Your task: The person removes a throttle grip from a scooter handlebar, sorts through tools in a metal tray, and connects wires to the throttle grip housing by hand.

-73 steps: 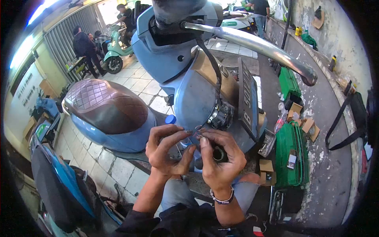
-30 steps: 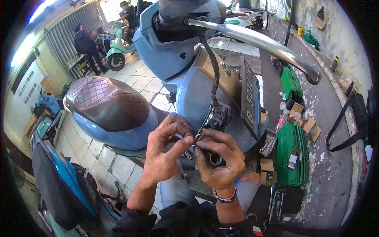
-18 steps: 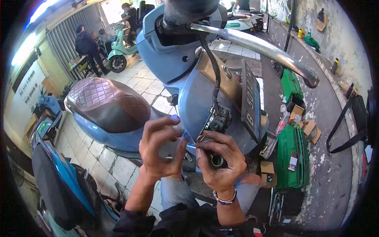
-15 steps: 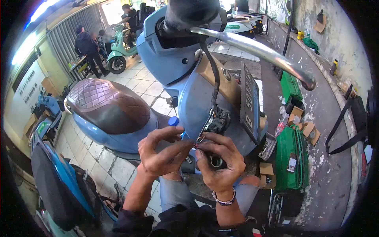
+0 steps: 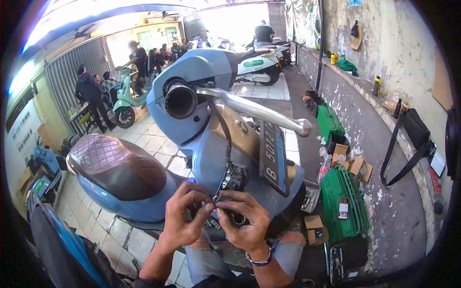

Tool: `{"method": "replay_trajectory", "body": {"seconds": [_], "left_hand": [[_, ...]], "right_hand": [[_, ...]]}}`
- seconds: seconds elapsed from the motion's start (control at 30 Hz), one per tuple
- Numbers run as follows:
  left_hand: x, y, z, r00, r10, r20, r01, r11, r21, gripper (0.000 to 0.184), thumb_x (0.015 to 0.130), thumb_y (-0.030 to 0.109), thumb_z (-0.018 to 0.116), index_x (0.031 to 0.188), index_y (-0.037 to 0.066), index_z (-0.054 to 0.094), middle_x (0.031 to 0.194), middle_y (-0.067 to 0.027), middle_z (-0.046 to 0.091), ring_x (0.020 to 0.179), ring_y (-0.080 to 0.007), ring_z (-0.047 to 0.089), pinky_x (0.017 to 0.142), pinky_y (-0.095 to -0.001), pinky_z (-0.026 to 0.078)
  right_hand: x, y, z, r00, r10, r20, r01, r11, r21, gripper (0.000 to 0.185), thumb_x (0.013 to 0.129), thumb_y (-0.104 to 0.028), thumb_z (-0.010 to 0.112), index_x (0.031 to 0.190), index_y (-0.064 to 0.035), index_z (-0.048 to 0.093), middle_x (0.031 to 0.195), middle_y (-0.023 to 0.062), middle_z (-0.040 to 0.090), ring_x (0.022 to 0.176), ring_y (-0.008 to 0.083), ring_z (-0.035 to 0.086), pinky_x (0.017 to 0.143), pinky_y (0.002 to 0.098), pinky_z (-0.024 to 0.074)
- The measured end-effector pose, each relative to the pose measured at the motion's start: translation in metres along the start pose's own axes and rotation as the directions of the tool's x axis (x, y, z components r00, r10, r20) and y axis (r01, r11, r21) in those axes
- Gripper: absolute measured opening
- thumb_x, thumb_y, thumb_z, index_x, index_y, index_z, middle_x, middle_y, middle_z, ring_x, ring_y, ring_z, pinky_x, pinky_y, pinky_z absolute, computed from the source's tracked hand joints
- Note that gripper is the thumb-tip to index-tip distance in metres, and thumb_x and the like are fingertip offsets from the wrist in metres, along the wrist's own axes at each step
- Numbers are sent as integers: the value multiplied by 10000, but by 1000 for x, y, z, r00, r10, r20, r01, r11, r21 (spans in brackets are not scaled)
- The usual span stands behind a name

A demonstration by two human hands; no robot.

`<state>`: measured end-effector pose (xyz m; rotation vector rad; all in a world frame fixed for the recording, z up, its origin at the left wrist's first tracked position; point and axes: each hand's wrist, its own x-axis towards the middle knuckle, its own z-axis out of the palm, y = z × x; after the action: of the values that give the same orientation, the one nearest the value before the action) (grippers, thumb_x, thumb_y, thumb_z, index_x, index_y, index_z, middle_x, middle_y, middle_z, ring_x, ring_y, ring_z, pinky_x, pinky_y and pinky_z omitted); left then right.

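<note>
My left hand (image 5: pixel 186 218) and my right hand (image 5: pixel 246 218) meet in front of the blue scooter (image 5: pixel 204 158), thumbs and fingertips pinched together. Between the fingertips is a thin wire (image 5: pixel 217 197), partly covered by the fingers. It leads up to a small black handlebar switch unit (image 5: pixel 234 178), which hangs on a dark cable (image 5: pixel 225 127) from the handlebar. Above the hands, the black grip (image 5: pixel 181 101) points toward me, with the silver brake lever (image 5: pixel 259 110) running off to the right. A bracelet (image 5: pixel 259 257) circles my right wrist.
To the right lie a green toolbox (image 5: pixel 338 199) with a phone (image 5: pixel 343 208) on it, cardboard boxes (image 5: pixel 314 229) and a metal tray (image 5: pixel 311 197). The scooter's seat (image 5: pixel 115 163) is at left. Further back are a mint scooter (image 5: pixel 129 98), a standing person (image 5: pixel 91 96) and several other people.
My view has tilted up and shifted, so the scooter and hands appear lower and further left. Both hands stay pinched together at the wire; the left fingers are more curled in.
</note>
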<state>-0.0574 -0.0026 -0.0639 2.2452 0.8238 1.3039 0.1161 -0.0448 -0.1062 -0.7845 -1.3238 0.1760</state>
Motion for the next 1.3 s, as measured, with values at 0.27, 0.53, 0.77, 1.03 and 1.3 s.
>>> {"method": "replay_trajectory", "body": {"seconds": [0.27, 0.53, 0.77, 1.03, 1.3], "left_hand": [[-2, 9, -6, 922, -258, 288, 357, 854, -378, 220, 1014, 124, 556, 1030, -59, 677, 1103, -87, 590, 875, -124, 531, 750, -256, 421], [-7, -21, -11, 868, 494, -42, -439, 805, 399, 281, 766, 14, 834, 1028, 76, 756, 1075, -129, 746, 722, -209, 719, 600, -294, 557], [1, -20, -21, 747, 660, 80, -609, 632, 479, 343, 702, 86, 887, 1029, 180, 842, 1062, -39, 760, 703, -136, 705, 566, -257, 529], [-14, -3, 5, 985, 59, -161, -58, 998, 10, 65, 868, 81, 789, 927, 54, 789, 1022, -94, 683, 827, -170, 658, 680, -277, 497], [-25, -11, 4, 946, -317, 61, 313, 854, -415, 220, 1015, 132, 613, 1163, -30, 633, 1083, -67, 643, 909, -121, 588, 800, -282, 477]], "right_hand": [[0, -7, -1, 998, -1, 57, -2, 998, 59, 170, 818, 17, 808, 983, -21, 795, 1091, 160, 775, 987, 271, 767, 857, 366, 606], [-1, -7, -3, 997, 37, 65, -40, 998, 40, 179, 842, -7, 803, 1020, -24, 785, 1155, 158, 760, 1010, 292, 764, 880, 368, 602], [0, -10, -3, 995, 76, 56, -80, 994, 73, 162, 820, 14, 800, 981, 0, 790, 1113, 180, 769, 995, 273, 763, 855, 354, 602], [-2, -5, 1, 999, 6, 44, -8, 1000, 30, 160, 825, 24, 788, 982, -5, 789, 1105, 176, 768, 997, 269, 758, 845, 353, 600], [-6, -7, -1, 998, 33, 58, -35, 999, 33, 144, 823, 18, 778, 964, -5, 794, 1127, 182, 753, 984, 257, 742, 840, 339, 585]]}}
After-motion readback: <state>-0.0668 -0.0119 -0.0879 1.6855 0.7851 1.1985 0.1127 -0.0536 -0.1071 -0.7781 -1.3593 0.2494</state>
